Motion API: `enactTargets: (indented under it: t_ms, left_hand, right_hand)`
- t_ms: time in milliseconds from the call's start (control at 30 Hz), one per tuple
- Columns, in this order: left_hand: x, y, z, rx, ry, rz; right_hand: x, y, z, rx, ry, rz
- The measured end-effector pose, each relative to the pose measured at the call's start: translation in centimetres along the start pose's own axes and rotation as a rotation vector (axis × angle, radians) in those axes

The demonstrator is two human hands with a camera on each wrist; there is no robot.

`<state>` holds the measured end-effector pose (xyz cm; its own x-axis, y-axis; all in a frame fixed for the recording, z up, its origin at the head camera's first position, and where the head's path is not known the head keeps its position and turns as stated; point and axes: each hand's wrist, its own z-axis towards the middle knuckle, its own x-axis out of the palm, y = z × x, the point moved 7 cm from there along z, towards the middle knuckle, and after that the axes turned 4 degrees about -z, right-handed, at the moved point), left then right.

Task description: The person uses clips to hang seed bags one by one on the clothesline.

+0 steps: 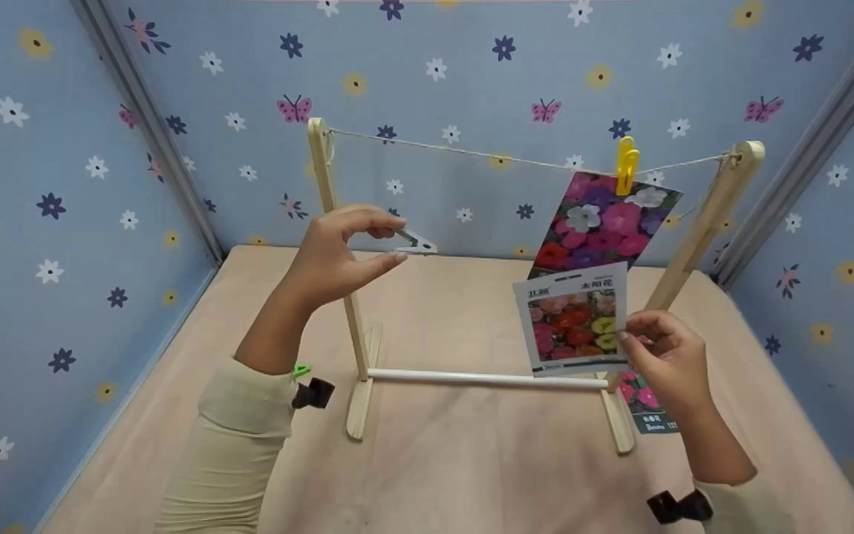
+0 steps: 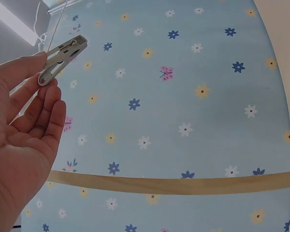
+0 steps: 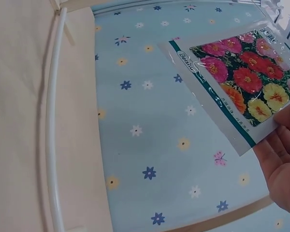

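My left hand (image 1: 334,256) pinches a pale grey clothespin (image 2: 63,58) between thumb and fingers, beside the wooden rack's left post and below the string (image 1: 464,150). A white flower seed packet (image 1: 575,322) is gripped at its right edge by my right hand (image 1: 670,363). Red, pink and yellow blooms show on its front in the right wrist view. Behind it, a second seed packet (image 1: 612,219) with pink and purple flowers hangs from the string under a yellow clothespin (image 1: 626,167). The held packet covers that one's lower part.
The rack's right post (image 1: 705,222) rises behind my right hand, and a white crossbar (image 1: 486,379) joins the feet. Another flower packet (image 1: 649,415) lies on the table (image 1: 457,460) by the right foot. A green clothespin (image 1: 302,370) shows beside my left sleeve.
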<state>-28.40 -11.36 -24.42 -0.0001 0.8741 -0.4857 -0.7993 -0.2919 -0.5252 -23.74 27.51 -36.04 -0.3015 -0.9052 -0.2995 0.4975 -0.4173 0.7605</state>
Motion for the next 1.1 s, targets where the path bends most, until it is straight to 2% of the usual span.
enactTargets:
  t_ms: [167,467,767,1100]
  left_hand:
    - [-0.3,-0.9,1.9,0.033,0.007,0.012]
    - [-0.7,-2.2,4.8,0.069,0.014,0.031]
    - [-1.0,-3.1,7.0,-0.003,0.012,0.065]
    - [-1.3,-4.1,9.6,-0.048,0.01,0.189]
  right_hand:
    - [0.9,0.7,1.0,0.016,0.017,-0.032]
    - [2.3,1.6,2.6,-0.025,0.038,-0.019]
    - [3.3,2.0,3.8,0.022,0.016,-0.047]
    - [5.1,3.2,5.4,-0.005,0.037,-0.086]
